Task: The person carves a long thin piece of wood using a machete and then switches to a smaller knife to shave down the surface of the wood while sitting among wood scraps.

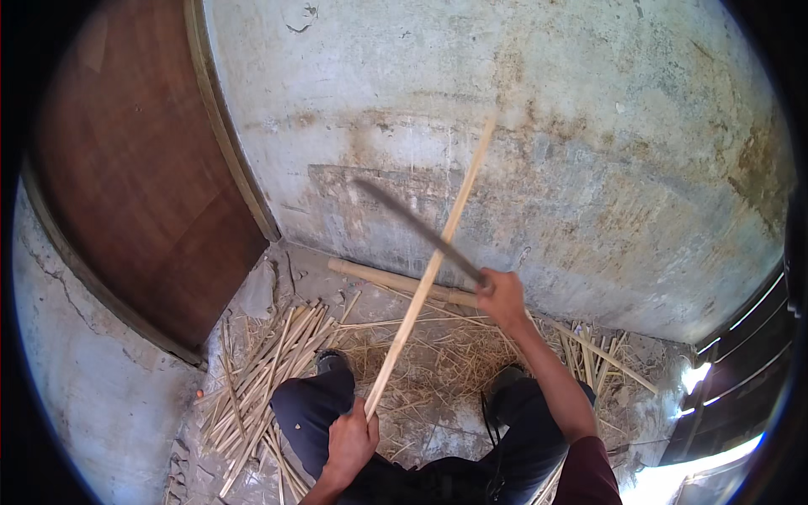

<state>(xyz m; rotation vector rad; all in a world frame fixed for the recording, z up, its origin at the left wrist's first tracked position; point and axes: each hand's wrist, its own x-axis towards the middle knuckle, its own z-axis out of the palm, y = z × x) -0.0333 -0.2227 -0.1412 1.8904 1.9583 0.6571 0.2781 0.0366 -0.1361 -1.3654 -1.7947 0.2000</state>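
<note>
Head view: long, pale wooden strip was gripped at near end, angled far, by L hand, fingers wrapped, prob. for steadiness; dark, curved metal blade was held across mid-strip by R hand, fingers closed round its R end, contact unclear.

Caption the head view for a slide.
Left hand grips a pale strip; right hand holds a blade crossing it in view.

A brown door on the left is edged by a wooden frame, beside which a pale wall is marked by rusty stains and grey patches. A crumpled whitish sheet is seen near the frame's foot. At the far right, dark slats are broken by bright gaps of light.
</note>
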